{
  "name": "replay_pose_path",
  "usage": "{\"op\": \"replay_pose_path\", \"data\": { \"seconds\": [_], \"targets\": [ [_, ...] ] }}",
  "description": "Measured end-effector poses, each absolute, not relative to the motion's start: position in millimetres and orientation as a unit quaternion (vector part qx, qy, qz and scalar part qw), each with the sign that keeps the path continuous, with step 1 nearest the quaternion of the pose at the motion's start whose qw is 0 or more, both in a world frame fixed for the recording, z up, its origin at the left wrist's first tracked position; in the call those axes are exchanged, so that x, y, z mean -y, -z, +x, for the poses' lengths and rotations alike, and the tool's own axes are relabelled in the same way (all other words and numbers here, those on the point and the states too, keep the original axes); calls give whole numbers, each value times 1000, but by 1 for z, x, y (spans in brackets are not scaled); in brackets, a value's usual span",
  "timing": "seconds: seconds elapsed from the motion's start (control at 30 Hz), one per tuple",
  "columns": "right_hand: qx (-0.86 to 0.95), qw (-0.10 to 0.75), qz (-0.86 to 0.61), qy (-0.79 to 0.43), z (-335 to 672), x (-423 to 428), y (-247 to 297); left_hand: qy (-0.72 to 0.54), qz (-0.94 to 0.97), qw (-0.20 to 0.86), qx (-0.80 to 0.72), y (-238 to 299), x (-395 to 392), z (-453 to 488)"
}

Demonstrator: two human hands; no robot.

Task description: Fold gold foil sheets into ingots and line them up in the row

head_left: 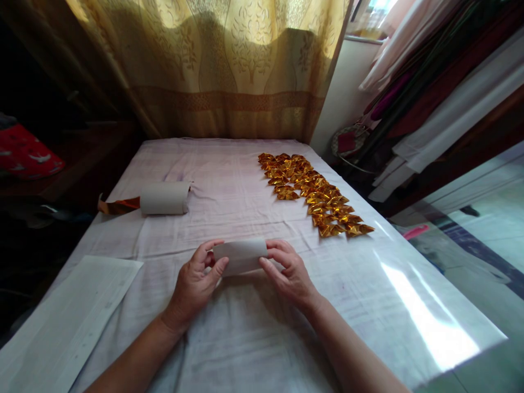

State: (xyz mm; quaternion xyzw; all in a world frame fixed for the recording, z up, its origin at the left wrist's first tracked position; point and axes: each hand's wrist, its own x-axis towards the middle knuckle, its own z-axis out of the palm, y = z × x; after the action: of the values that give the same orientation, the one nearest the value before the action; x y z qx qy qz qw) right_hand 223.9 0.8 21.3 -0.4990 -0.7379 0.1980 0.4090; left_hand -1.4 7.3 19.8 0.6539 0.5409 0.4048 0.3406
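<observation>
A small white paper sheet (240,255), rolled or curved, is held between both hands just above a white cloth-covered table (229,185). My left hand (195,284) pinches its left end with thumb and fingers. At its right end my right hand (289,273) grips it the same way. A row of several folded gold foil pieces (313,194) runs diagonally across the table's right side, beyond my right hand.
A rolled white paper tube with a gold foil tail (164,198) lies at the table's left. A flat white sheet (61,322) sits at the near left corner, a shiny clear sheet (421,305) at the near right. A curtain (221,65) hangs behind.
</observation>
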Motion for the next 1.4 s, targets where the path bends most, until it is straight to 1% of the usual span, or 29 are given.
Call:
{"op": "replay_pose_path", "data": {
  "seconds": [0.1, 0.17, 0.23, 0.3, 0.37, 0.4, 0.47, 0.53, 0.6, 0.7, 0.77, 0.8, 0.87, 0.97, 1.1, 1.2, 1.3, 1.4],
  "targets": [
    [710, 390, -527, -256, 217, -5, -27, -424, 614, 402, -531, -20, -9, 0],
    [687, 352, -568, -287, 213, -10, -25, -426, 611, 389, -542, -14, -12, -2],
    [672, 309, -608, -288, 210, -16, -22, -423, 637, 326, -556, -7, -15, -6],
    [674, 267, -642, -251, 209, -21, -19, -414, 690, 210, -555, -2, -15, -9],
    [682, 231, -661, -212, 209, -25, -17, -374, 762, 105, -518, 0, -14, -10],
    [686, 217, -665, -199, 209, -28, -17, -340, 802, 73, -485, 0, -12, -9],
    [692, 198, -668, -189, 209, -32, -16, -260, 869, 47, -419, -1, -10, -8],
    [686, 201, -672, -192, 209, -35, -15, -197, 899, 34, -390, 0, -9, -6],
    [668, 225, -677, -211, 210, -36, -14, -166, 899, 17, -406, 2, -8, -4],
    [651, 261, -654, -283, 215, -29, -13, -157, 884, 2, -440, 4, -6, -3],
    [671, 274, -608, -324, 220, -20, -12, -163, 873, -3, -460, 3, -3, -1],
    [694, 281, -579, -323, 222, -15, -11, -167, 868, -3, -467, 3, -2, 0],
    [742, 293, -530, -289, 224, -6, -9, -175, 862, -4, -476, 1, 0, 2],
    [784, 296, -508, -200, 223, 0, -6, -182, 860, -4, -477, -1, 0, 4],
    [824, 247, -505, -71, 219, 1, -5, -185, 861, -9, -474, -3, 1, 4],
    [840, 220, -496, -5, 220, 1, -7, -185, 863, -23, -469, -4, 2, 2],
    [868, 217, -447, 11, 224, -2, -10, -190, 871, -28, -453, -7, 5, 1],
    [887, 221, -403, -40, 227, -9, -12, -208, 873, -9, -441, -10, 5, -2]
  ]
}}
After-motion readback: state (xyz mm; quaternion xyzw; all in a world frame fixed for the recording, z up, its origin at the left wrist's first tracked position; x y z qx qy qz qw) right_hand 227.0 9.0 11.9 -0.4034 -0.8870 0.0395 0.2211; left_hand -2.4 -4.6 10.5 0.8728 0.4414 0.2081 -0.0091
